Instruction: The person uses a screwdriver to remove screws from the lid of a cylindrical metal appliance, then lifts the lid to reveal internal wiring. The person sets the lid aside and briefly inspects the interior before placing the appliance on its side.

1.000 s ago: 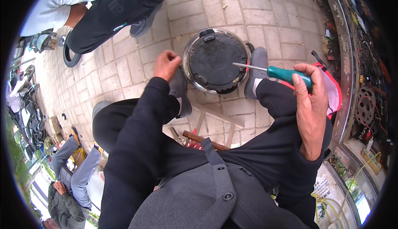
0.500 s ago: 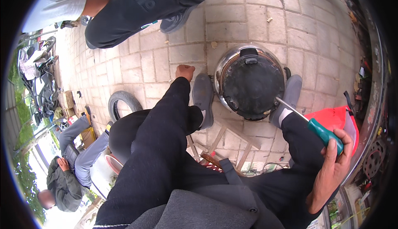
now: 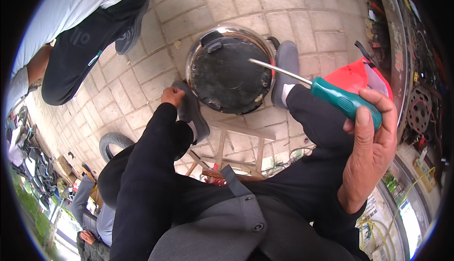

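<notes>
Pale paving slabs (image 3: 324, 43) cover the ground, and a round steel-sided vessel (image 3: 227, 88) sits on them in the middle, black face upward, between the left shoe (image 3: 190, 107) and the right shoe (image 3: 288, 57). At the far left is a co-worker's bent, dark-trousered leg (image 3: 78, 65); nearer on the left, a tyre (image 3: 105, 143) shows partly behind the person's knee. To the right lie a red bag (image 3: 346, 75) and, past it, a cluttered strip with a perforated metal disc (image 3: 418, 110).

The right hand (image 3: 371, 145), at the near right, grips a green-handled screwdriver (image 3: 347, 102) by its butt end, the shaft pointing far and left over the black face — whether the tip touches cannot be told. The left hand (image 3: 174, 97) is just beside the left shoe, arm stretched forward, fingers curled closed — anything small pinched inside is hidden from view
</notes>
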Available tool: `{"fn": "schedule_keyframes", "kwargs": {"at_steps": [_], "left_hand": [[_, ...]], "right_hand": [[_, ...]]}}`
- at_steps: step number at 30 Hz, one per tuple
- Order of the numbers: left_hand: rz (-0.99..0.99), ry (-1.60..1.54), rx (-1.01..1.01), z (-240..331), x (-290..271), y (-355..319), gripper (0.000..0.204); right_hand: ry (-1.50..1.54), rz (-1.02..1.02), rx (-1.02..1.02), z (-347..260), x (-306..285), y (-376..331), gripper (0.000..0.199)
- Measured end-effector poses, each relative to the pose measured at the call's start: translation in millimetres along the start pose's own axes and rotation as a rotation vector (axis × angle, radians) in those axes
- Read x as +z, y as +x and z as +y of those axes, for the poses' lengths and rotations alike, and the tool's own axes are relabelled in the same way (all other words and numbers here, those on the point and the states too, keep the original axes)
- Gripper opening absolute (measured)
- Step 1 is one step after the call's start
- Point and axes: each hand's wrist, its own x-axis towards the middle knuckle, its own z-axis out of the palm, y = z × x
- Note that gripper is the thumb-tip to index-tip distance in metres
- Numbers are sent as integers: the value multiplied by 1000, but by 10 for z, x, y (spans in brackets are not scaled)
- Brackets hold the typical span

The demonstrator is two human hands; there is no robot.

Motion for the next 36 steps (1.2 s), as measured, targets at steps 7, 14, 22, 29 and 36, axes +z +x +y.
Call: {"fn": "schedule_keyframes", "kwargs": {"at_steps": [7, 14, 22, 29, 36], "left_hand": [[-435, -187, -267, 238, 466, -759, 18], [-535, -365, -478, 887, 1880, -1374, 17], [-346, -686, -661, 994, 2778, -1234, 14], [-324, -831, -652, 996, 3024, -1196, 17], [-662, -437, -372, 899, 2442, -1216, 20]], "right_hand": [[91, 24, -37, 83, -243, -48, 26], [146, 22, -54, 182, -437, -99, 27], [67, -5, -144, 284, -501, -17, 31], [85, -32, -141, 271, -444, 14, 36], [103, 18, -52, 195, -436, -32, 34]]}}
